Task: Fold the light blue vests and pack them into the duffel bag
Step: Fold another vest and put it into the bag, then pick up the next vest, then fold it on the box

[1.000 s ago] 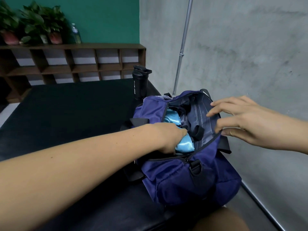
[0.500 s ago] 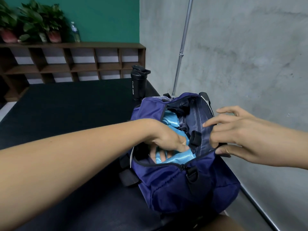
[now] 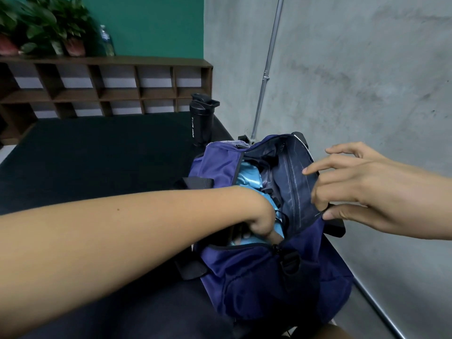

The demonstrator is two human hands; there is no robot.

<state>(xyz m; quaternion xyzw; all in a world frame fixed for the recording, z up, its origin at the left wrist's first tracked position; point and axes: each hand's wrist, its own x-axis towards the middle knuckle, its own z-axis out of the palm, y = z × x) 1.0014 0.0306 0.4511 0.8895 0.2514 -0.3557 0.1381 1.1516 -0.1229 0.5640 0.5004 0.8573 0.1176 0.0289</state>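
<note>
On the dark desk (image 3: pixel 97 155), the purple duffel bag (image 3: pixel 269 277) sits at about four o'clock, light blue vests (image 3: pixel 249 178) inside it. Left hand (image 3: pixel 263 220) curls closed on the vests; right hand (image 3: pixel 362 189) pinches the bag's open flap between thumb and fingers (image 3: pixel 320 196).

The duffel bag (image 3: pixel 256 277) is sitting on the bench (image 3: pixel 97 152) at its right edge, close to the near right corner, with the vests (image 3: pixel 249 179) lying inside its open top. The left hand (image 3: pixel 261 223) is reaching into the near end of the opening from the left, its grip buried among the vests, while the right hand (image 3: pixel 362 192) is pinching the bag's right flap from the right. A bottle (image 3: pixel 201 119) is standing on the bench just behind the bag near the far right corner, and a shelf unit (image 3: pixel 102 86) is standing behind the far edge, carrying potted plants (image 3: pixel 44 25) on top.
</note>
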